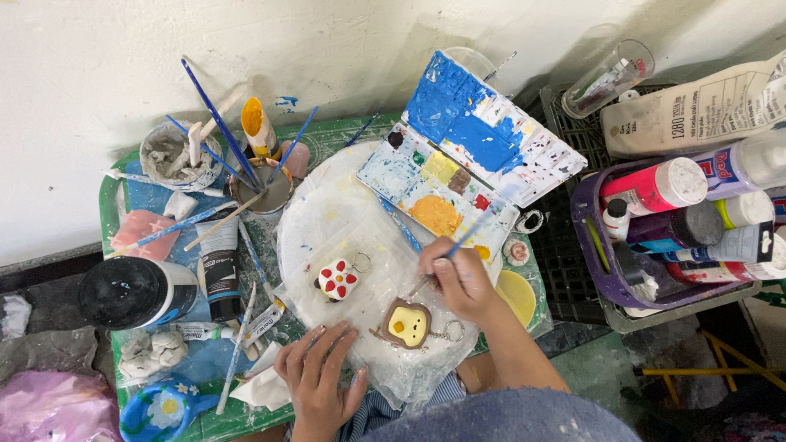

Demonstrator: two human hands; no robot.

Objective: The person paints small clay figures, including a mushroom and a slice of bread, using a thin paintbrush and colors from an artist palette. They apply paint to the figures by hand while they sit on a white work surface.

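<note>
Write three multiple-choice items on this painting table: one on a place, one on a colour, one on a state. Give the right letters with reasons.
1. Where does the toast-shaped keychain lie?
A. On the plastic-covered round board
B. In the purple basket
C. Inside the palette

2. What colour are the spots on the white charm?
A. Green
B. Red
C. Blue

3. What is the right hand doing?
A. Resting empty
B. Holding a blue-handled brush
C. Gripping a paint bottle

Answers:
1. A, since it sits on the board between the two hands.
2. B, since red dots show on its white face.
3. B, since the fingers close round the brush, its tip near the keychain, while the left hand lies flat on the board's edge.
</note>
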